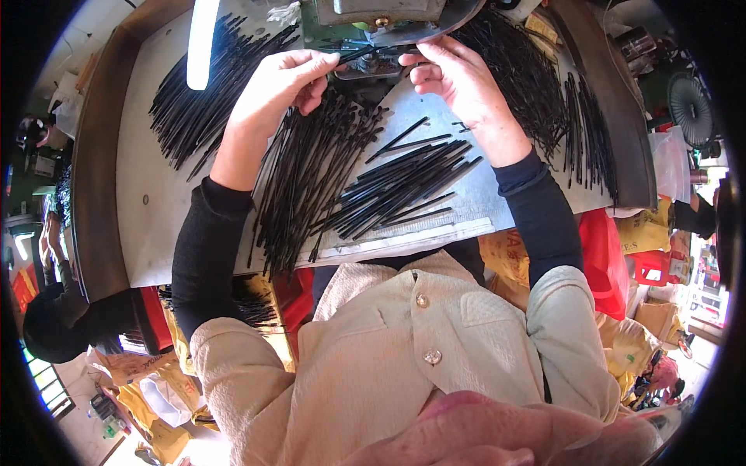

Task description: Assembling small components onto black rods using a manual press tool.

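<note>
My left hand (pixel 291 81) is closed at the machine's front, pinching a thin black strip (pixel 356 54) between thumb and forefinger. The strip runs rightward below the machine head (pixel 381 19). On the other side my right hand (pixel 458 74) has its fingers bent, with thumb and forefinger at the strip's right end; the exact contact is hard to make out. Between my forearms a thick pile of long black strips with looped ends (pixel 311 171) hangs over the table's front edge. To its right, straight black strips (pixel 408 182) lie in a loose bundle.
More black strips (pixel 198 101) are heaped at the table's left, with another tangled heap (pixel 521 70) at the right. A lit white lamp tube (pixel 203 43) hangs over the left side. Brown raised edges (pixel 97 171) border the table (pixel 140 210). A co-worker's arm (pixel 58 248) shows far left.
</note>
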Demonstrator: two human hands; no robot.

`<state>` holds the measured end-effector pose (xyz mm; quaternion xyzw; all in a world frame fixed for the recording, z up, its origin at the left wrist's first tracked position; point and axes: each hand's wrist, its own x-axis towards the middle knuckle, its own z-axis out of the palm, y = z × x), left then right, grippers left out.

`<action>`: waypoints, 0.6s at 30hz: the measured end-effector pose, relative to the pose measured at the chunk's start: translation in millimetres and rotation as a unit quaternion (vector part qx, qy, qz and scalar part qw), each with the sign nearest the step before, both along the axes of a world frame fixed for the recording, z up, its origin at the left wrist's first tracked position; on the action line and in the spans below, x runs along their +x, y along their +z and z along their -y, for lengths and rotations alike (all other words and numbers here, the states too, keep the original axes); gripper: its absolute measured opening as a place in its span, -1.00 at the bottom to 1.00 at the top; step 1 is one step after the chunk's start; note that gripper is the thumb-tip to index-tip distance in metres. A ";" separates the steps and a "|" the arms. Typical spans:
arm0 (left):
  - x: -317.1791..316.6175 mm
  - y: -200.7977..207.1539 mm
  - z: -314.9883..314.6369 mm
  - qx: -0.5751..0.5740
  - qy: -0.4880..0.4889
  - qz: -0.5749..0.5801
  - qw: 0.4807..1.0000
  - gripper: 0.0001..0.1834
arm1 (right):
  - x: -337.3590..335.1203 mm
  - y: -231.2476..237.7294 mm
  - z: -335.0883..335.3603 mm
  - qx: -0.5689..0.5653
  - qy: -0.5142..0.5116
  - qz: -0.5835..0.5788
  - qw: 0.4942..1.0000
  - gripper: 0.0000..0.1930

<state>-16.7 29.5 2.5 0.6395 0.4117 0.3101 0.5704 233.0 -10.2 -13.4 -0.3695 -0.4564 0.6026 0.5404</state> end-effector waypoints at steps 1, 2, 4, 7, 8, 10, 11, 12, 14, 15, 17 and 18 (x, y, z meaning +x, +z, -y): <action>4.7 2.1 2.9 -0.003 0.021 0.004 1.000 -0.70 | 0.4 -1.5 -0.6 0.002 -0.001 -0.003 1.000 -0.77; 5.8 -0.2 1.4 -0.005 0.019 0.015 1.000 -0.70 | 1.1 -3.7 -1.5 0.004 -0.002 -0.007 1.000 -0.77; 7.0 -7.1 -3.3 -0.009 0.016 0.037 0.999 -0.71 | 1.1 -6.6 -3.3 0.008 -0.003 -0.015 1.000 -0.77; 10.1 -8.9 -4.7 -0.034 0.008 0.052 0.998 -0.71 | 1.5 -3.3 -1.8 0.001 -0.012 -0.011 1.000 -0.77; 9.3 -9.1 -4.6 -0.031 0.013 0.051 0.998 -0.71 | 0.8 -3.5 -1.9 0.005 -0.009 -0.010 1.000 -0.77; 7.5 -9.7 -5.0 -0.025 0.019 0.047 0.998 -0.71 | -0.6 -4.7 -2.7 0.011 -0.006 -0.009 1.000 -0.78; 8.5 -9.9 -5.3 -0.026 0.019 0.048 0.998 -0.70 | -0.4 -5.0 -2.6 0.013 -0.009 -0.007 1.000 -0.78; 8.0 -9.5 -4.3 -0.026 0.021 0.048 0.998 -0.70 | -1.6 -4.9 -2.1 0.015 -0.011 -0.006 1.000 -0.78; 9.9 -7.9 -3.5 -0.027 0.018 0.041 0.999 -0.69 | -0.7 -6.1 -1.1 0.015 -0.015 -0.003 1.000 -0.78; 12.9 -5.8 -4.0 -0.026 0.013 0.036 0.999 -0.68 | 1.4 -6.9 -1.9 0.013 -0.015 0.001 1.000 -0.78; 12.9 -4.7 -4.4 -0.026 0.013 0.028 0.999 -0.67 | 1.0 -6.5 -2.4 0.012 -0.014 0.004 1.000 -0.78; 12.1 -6.5 -5.5 -0.025 0.016 0.025 0.999 -0.67 | 0.5 -6.9 -1.7 0.013 -0.015 0.003 1.000 -0.78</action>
